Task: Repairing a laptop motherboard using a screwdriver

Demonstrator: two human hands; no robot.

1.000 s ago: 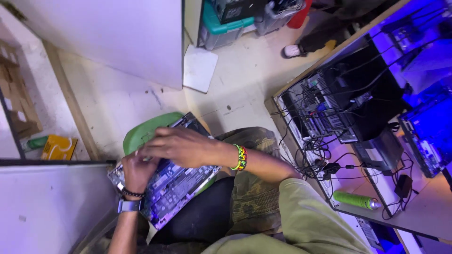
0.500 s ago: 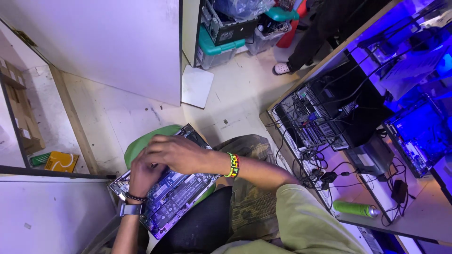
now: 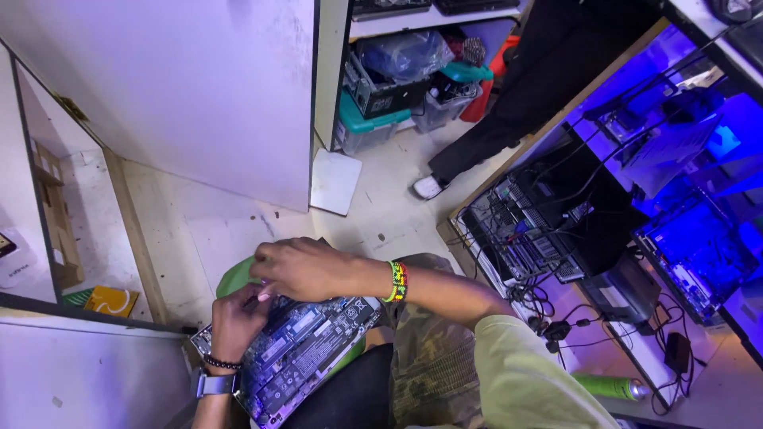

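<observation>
The opened laptop lies on the person's lap, bottom cover already off, board and battery exposed. At its ten o'clock corner the left hand pinches something too small to identify; the right hand presses down, fingers curled. Internals remain in place.

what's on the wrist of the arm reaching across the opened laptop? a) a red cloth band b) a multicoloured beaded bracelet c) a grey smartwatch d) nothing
b: the right hand rests over the top edge of the opened laptop, and a beaded bracelet in green, yellow and red circles that wrist; the smartwatch sits on the other wrist, by the left hand.
</observation>
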